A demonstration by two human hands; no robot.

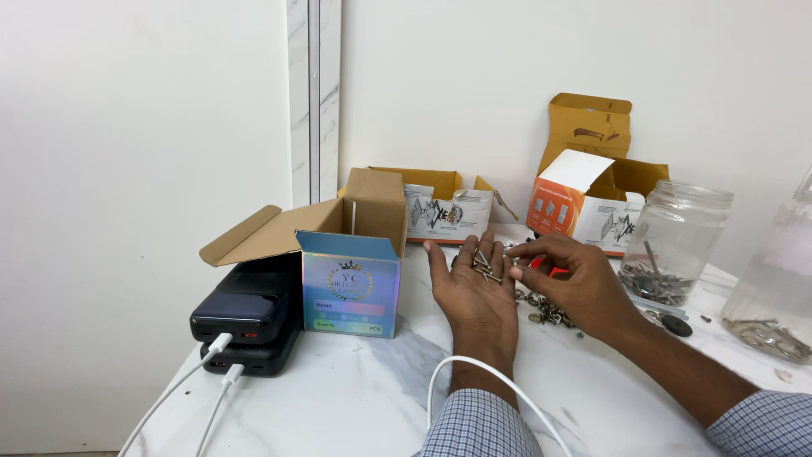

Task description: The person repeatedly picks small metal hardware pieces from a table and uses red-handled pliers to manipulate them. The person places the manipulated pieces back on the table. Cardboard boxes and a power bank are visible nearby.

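Observation:
My left hand point(474, 292) lies palm up over the white marble table point(355, 398), with several small metal screws point(485, 269) resting on its fingers. Just to its right, my right hand point(571, 279) hovers with its fingertips pinched near those screws; whether it holds one I cannot tell. A loose pile of metal screws and small fittings point(545, 311) lies on the table under and behind my right hand. A small red object point(550, 269) shows between my fingers.
An open iridescent cardboard box point(348, 288) stands left of my hands, beside two stacked black power banks point(249, 317) with white cables. Open boxes point(444, 207) and an orange box point(584, 203) line the wall. Two clear jars point(672, 241) point(778, 279) hold metal parts. A white cable point(474, 372) crosses my left forearm.

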